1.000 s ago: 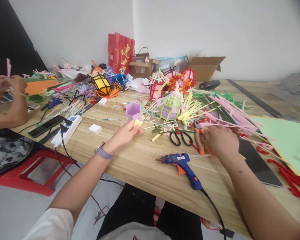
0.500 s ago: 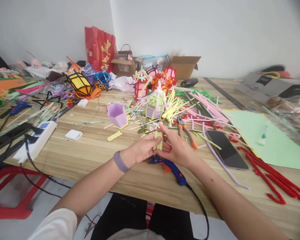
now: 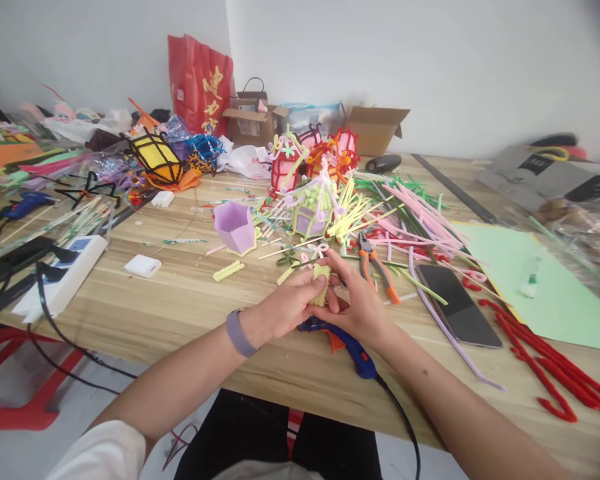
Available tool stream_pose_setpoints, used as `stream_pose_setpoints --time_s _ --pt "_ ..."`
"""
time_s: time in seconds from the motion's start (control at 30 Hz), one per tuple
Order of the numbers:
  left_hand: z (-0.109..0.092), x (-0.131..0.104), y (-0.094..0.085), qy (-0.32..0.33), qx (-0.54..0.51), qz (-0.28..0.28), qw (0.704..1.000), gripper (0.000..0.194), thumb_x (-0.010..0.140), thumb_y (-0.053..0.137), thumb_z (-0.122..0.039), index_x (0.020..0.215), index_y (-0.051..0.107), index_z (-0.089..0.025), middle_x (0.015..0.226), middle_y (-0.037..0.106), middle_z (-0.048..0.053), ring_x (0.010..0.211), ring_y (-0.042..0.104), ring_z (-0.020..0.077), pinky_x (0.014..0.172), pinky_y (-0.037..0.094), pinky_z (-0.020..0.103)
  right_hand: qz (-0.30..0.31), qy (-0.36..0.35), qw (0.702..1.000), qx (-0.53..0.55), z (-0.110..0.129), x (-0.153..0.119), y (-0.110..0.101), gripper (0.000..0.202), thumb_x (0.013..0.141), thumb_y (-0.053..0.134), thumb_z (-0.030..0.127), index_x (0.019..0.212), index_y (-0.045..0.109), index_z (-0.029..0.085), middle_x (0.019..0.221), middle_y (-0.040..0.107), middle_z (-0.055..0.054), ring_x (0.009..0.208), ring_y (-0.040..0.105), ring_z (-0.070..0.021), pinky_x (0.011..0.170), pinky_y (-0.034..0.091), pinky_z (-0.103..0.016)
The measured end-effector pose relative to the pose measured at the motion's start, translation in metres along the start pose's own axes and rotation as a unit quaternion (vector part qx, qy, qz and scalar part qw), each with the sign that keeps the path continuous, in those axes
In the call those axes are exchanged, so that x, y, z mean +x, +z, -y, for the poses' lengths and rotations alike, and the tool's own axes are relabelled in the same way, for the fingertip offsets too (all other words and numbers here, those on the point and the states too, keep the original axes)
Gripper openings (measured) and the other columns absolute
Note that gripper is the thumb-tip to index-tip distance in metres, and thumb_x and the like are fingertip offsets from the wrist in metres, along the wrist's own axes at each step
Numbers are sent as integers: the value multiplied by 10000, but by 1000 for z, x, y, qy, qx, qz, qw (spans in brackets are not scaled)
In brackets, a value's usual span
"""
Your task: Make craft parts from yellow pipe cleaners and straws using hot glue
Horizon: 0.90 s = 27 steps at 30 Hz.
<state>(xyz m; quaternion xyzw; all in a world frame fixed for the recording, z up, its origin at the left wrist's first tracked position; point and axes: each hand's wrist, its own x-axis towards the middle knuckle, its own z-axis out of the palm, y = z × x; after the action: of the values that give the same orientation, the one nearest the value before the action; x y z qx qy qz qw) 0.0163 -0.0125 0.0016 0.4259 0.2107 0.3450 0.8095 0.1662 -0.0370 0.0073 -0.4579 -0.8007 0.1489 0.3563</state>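
Between the fingers of both hands is a small yellow-green fuzzy pipe-cleaner piece (image 3: 321, 283), held just above the table. My left hand (image 3: 291, 303) pinches it from the left, thumb on its face. My right hand (image 3: 361, 303) grips it from the right, with thumb and fingers at its ends. Under the hands lies a blue glue gun (image 3: 353, 353). A similar yellow pipe-cleaner piece (image 3: 229, 271) rests to the left, close to a purple hexagonal cup (image 3: 234, 227). Beyond the hands stands a yellow-green and purple lantern (image 3: 311, 210).
Orange-handled pliers (image 3: 377, 270) and a black phone (image 3: 457, 307) lie to the right, beside red pipe cleaners (image 3: 550, 360) and a green sheet (image 3: 555, 287). A white power strip (image 3: 63, 277) sits at left. Pink pipe cleaners (image 3: 420, 217) and a red bag (image 3: 200, 87) are farther back.
The held yellow-green piece has turned slightly between my fingers. Both hands stay together on it. The view has shifted a little.
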Motion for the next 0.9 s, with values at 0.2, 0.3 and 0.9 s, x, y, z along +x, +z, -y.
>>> stream_pose_setpoints --time_s 0.2,0.3,0.9 --pt "-41 -16 -8 38 413 -94 905 280 947 422 -383 737 431 -198 633 484 -20 646 541 144 654 430 257 -9 -37 999 12 1 4 -8 694 765 703 490 1367 467 236 1430 453 -138 1304 449 -306 989 466 -421" --pt "-66 -36 -24 30 724 -169 668 178 959 375 -302 886 492 -189 734 582 36 726 579 205 668 409 297 -46 115 992 -7 -5 8 -23 282 906 516 415 1044 665 219 995 701 -91 891 670 -229 788 525 -325" --pt "-57 -2 -19 -40 883 -141 446 306 946 353 -267 880 629 -150 867 709 149 817 673 299 621 411 332 -524 334 772 -132 -133 -25 -156 374 957 243 313 1117 549 167 898 667 -80 666 620 -140 592 488 -266"
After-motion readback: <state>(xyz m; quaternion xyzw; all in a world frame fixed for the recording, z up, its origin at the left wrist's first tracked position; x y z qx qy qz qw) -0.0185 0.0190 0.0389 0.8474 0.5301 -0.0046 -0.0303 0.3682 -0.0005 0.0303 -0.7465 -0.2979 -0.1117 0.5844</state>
